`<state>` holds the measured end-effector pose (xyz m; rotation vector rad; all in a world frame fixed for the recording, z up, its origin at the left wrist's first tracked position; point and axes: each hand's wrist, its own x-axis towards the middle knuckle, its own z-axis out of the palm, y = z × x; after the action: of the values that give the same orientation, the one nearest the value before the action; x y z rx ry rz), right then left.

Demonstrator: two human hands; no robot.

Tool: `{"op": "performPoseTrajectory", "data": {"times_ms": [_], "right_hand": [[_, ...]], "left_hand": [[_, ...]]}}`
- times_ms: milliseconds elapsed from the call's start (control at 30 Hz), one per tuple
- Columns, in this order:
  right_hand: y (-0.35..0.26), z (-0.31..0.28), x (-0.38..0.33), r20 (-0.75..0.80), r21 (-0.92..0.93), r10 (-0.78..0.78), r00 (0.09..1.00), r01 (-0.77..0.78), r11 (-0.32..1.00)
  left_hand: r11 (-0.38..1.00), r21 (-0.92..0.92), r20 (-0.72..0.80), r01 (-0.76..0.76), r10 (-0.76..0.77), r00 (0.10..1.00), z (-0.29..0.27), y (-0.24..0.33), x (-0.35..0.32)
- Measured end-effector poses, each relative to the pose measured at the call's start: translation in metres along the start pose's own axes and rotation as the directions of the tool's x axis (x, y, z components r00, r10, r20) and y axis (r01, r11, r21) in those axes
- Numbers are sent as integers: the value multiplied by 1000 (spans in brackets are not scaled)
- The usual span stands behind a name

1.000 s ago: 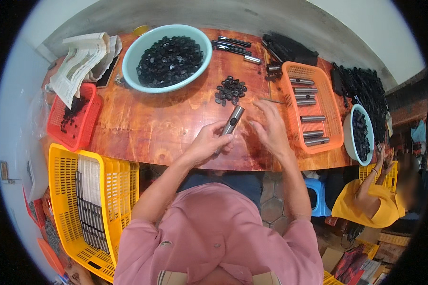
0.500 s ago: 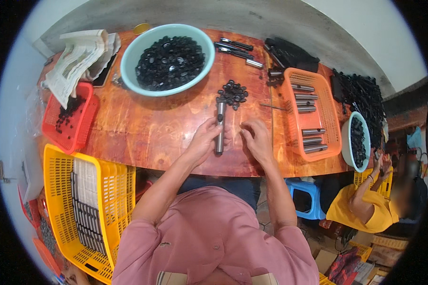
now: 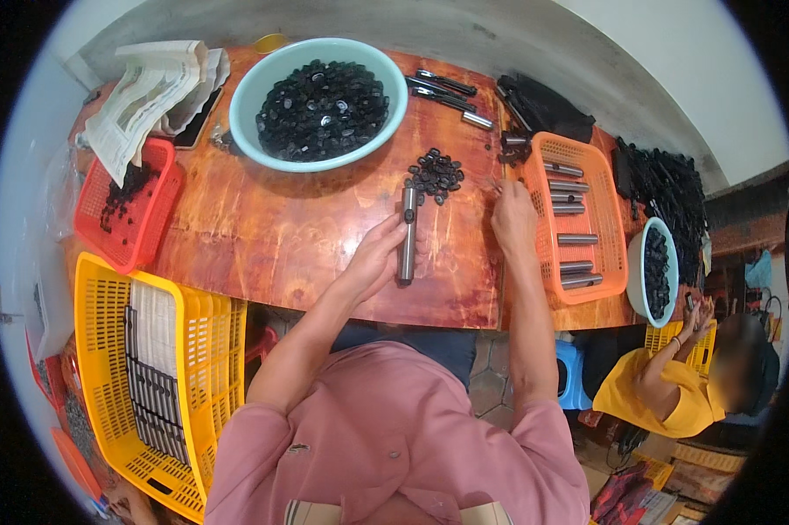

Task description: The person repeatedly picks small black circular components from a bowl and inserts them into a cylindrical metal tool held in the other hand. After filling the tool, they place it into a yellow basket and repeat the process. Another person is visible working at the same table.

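My left hand [image 3: 379, 255] is closed around a grey metal tube [image 3: 408, 229] with a dark hole in its side. The tube points away from me, its far end next to a small pile of black oval pieces [image 3: 436, 175]. My right hand [image 3: 513, 214] is at the left side of the orange basket [image 3: 544, 219], over the spot where a thin rod [image 3: 496, 185] lay. Its fingers are bent together at the rod, of which only a bit shows; the hand hides the remainder.
A pale blue basin [image 3: 246, 131] of black pieces stands at the back. Metal tubes lie in the orange basket, with a smaller basin [image 3: 638, 280] beyond it. A red basket [image 3: 163, 219] and yellow crate [image 3: 211, 367] are left. A co-worker in yellow [image 3: 648, 389] sits at right.
My right hand has moved right and away from me, from beside the tube to the thin rod by the orange basket. My left hand keeps hold of the tube. The view has shifted slightly.
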<state>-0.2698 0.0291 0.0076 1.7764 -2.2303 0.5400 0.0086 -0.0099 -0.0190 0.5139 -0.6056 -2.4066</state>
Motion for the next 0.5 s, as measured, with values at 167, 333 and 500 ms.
{"op": "performPoseTrajectory", "data": {"times_ms": [167, 333, 500], "right_hand": [[-45, -32, -27, 188, 879, 372, 909, -325, 350], [-100, -42, -46, 260, 959, 314, 913, -283, 28], [-119, -41, -50, 191, 959, 278, 941, -239, 150]], "left_hand": [[998, 66, -22, -4, 5, 1000, 6, 0, -1], [999, 48, 20, 23, -24, 1000, 3, 1, -1], [997, 69, 57, 20, -24, 998, 2, 2, 0]]}}
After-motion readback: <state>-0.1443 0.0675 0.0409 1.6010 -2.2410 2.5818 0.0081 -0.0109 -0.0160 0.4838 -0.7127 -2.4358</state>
